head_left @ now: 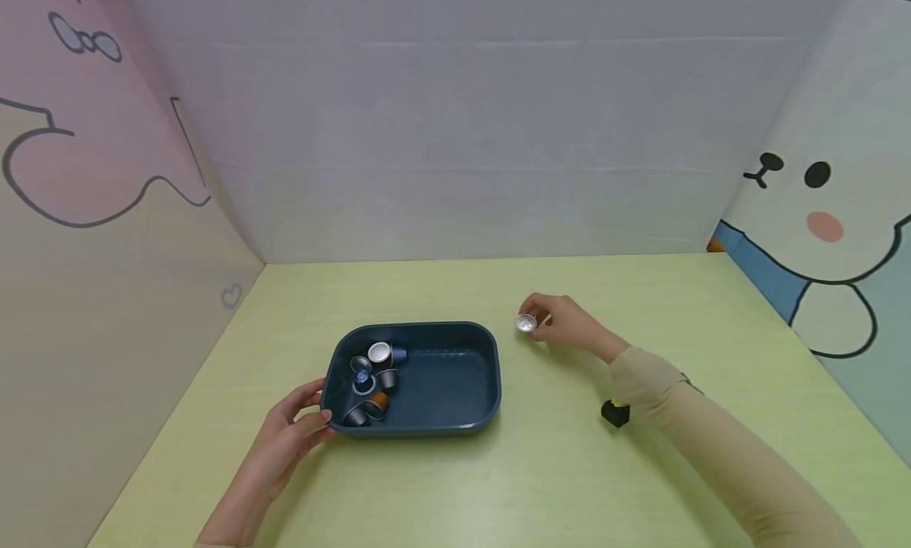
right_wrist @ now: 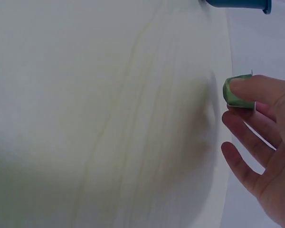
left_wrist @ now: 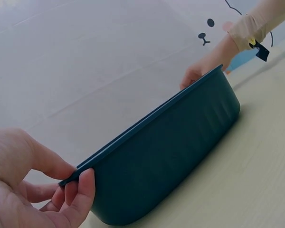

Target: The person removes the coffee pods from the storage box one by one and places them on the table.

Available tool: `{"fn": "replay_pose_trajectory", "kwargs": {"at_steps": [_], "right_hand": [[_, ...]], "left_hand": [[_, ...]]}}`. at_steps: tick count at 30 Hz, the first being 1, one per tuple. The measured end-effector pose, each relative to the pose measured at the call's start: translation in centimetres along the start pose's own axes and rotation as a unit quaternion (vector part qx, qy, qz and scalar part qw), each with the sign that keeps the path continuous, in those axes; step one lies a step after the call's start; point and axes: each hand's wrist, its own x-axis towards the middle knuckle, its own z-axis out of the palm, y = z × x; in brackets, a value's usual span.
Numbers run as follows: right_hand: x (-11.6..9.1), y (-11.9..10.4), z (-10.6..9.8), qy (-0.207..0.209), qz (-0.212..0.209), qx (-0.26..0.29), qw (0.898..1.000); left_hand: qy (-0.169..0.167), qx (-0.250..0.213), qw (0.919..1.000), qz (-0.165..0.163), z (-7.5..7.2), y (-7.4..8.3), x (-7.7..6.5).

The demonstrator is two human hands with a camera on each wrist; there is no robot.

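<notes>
A dark blue tray (head_left: 448, 382) stands on the table, and several coffee capsules (head_left: 379, 353) are grouped in its left part. My left hand (head_left: 281, 445) pinches the tray's left rim between thumb and fingers, as the left wrist view shows closely. To the right of the tray, my right hand (head_left: 572, 325) holds a single coffee capsule (head_left: 526, 323) above the table. Its silver lid faces the head camera, while the right wrist view shows a green body (right_wrist: 238, 100) pinched by thumb and fingers.
The pale yellow-green table (head_left: 541, 485) meets a plain white back wall (head_left: 470, 137). Cartoon-printed panels stand at left (head_left: 107, 295) and right (head_left: 854, 232). A small black piece (head_left: 615, 413) hangs at the right wrist, with a bit of yellow beside it.
</notes>
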Motion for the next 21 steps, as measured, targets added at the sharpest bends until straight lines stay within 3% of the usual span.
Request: {"fn": "replay_pose_trajectory", "kwargs": {"at_steps": [11,21], "right_hand": [[0.12,-0.35,0.87,0.044,0.059,-0.019,0.997],[-0.04,-0.87,1.16,0.048,0.069,-0.021,0.996]], "left_hand": [[-0.004,-0.001,1.0000,0.006,-0.04,-0.18,-0.01],[-0.005,0.001,1.0000,0.001,-0.06,-0.04,-0.10]]}}
